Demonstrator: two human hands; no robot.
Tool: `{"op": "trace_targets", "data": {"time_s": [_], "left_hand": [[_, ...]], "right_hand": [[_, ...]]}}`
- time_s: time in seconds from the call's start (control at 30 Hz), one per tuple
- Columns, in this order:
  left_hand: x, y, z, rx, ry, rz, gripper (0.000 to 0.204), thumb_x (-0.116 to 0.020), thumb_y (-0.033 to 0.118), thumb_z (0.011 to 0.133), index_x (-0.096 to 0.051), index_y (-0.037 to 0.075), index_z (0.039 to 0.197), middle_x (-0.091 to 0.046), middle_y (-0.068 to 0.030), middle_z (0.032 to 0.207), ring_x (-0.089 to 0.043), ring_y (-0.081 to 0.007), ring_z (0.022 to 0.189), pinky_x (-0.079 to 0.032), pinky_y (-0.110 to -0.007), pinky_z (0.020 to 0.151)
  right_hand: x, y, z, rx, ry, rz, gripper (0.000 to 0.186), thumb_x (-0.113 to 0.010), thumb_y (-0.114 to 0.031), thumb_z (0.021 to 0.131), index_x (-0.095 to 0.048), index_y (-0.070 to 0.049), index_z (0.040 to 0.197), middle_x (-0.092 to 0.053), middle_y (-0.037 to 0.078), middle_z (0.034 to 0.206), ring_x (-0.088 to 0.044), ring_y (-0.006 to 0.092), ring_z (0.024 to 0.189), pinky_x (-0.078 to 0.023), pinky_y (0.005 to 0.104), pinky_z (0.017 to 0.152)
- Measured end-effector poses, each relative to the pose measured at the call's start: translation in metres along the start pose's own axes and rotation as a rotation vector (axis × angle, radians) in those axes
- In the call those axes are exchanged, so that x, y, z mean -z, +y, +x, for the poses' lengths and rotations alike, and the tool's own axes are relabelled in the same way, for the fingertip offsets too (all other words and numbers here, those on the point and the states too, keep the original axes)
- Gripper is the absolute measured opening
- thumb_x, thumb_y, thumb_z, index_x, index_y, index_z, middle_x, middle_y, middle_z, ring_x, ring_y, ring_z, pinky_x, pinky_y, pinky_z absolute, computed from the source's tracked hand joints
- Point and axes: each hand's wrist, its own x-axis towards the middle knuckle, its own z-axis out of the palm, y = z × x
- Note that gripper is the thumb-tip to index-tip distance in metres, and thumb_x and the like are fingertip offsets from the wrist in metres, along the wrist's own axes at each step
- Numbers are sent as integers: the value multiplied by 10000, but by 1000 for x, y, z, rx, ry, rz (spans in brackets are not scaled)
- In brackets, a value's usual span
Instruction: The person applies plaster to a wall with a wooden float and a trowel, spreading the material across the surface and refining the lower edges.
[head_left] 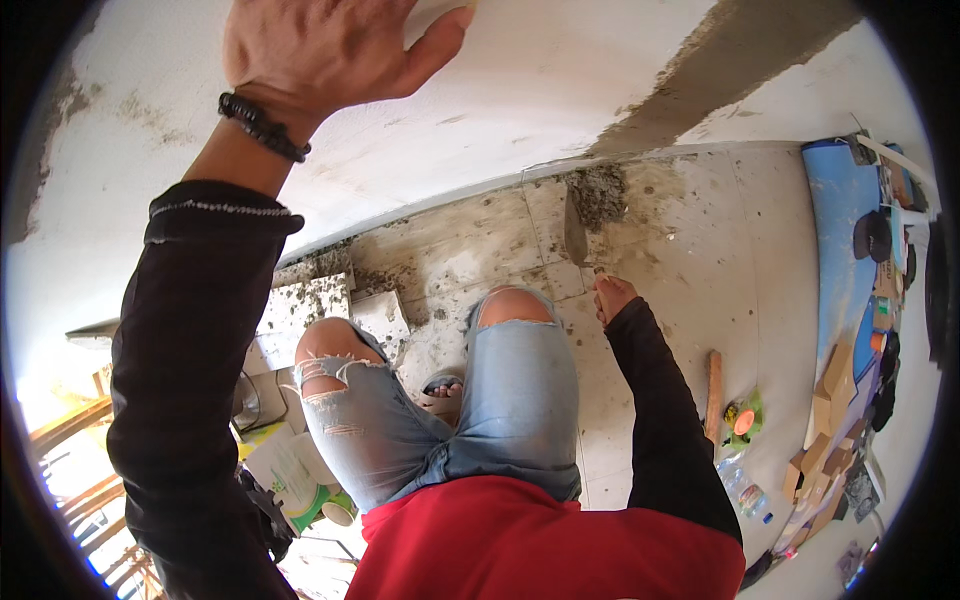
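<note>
My left hand [325, 45] rests at the top of the view against the white wall [430, 160], thumb stretched out, most fingertips beyond the frame. My right hand [613, 296] grips the handle of a metal trowel [574, 228], whose blade is beside a heap of wet grey mortar [600, 192] on the tiled floor [680, 280] at the foot of the wall. A broad band of grey plaster [700, 95] runs up the wall at the upper right. My bent knees in torn jeans are below.
Mortar-spattered white boards or tiles [300, 305] lie left of my knees, near clutter and buckets. A wooden batten [714, 395], plastic bottles [745, 490] and a green packet [745, 418] lie at right, beside a rolled blue mat [835, 220] and cardboard boxes [835, 385].
</note>
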Motion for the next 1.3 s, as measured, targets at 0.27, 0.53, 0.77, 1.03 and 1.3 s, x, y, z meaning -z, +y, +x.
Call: {"op": "trace_targets", "data": {"time_s": [0.27, 0.53, 0.77, 1.03, 1.3], "left_hand": [[5, -9, 2, -228, 17, 311, 345, -566, 327, 816, -618, 99, 1071, -507, -73, 1401, -310, -362, 1392, -166, -579, 1136], [-12, -19, -5, -281, 28, 299, 372, -549, 343, 845, -585, 79, 1104, -529, -117, 1371, -344, -411, 1367, -178, -602, 1117], [-18, 2, 1, -70, 148, 18, 494, -598, 492, 801, -612, 197, 1197, -529, 14, 1384, -398, -281, 1329, -232, -448, 1087], [-16, 3, 2, -58, 158, 21, 475, -578, 489, 815, -617, 181, 1174, -527, -7, 1387, -359, -303, 1366, -136, -446, 1143], [-8, 11, 1, -13, 85, 23, 452, -580, 442, 819, -614, 159, 1170, -508, -8, 1408, -330, -298, 1393, -87, -469, 1162]], "right_hand": [[-61, 43, -19, 112, 228, 438, 154, -555, -182, 909, -462, -113, 1011, -498, 59, 673, -493, 188, 454, -415, 346, 382], [-96, 34, 101, -54, 413, 620, 224, -533, -233, 931, -428, -142, 1108, -486, 99, 868, -480, 221, 545, -377, 352, 433], [-119, -73, 155, -344, 398, 1067, 473, -512, -343, 932, -388, -234, 1376, -448, 80, 1284, -429, 194, 1136, -350, 384, 975], [-128, -99, 166, -125, 293, 1122, 324, -495, -258, 971, -429, -151, 1270, -473, 70, 910, -468, 193, 736, -444, 404, 711], [-92, -70, 106, 161, 364, 871, 167, -555, -193, 942, -474, -110, 1062, -457, 42, 709, -450, 179, 526, -408, 385, 479]]}}
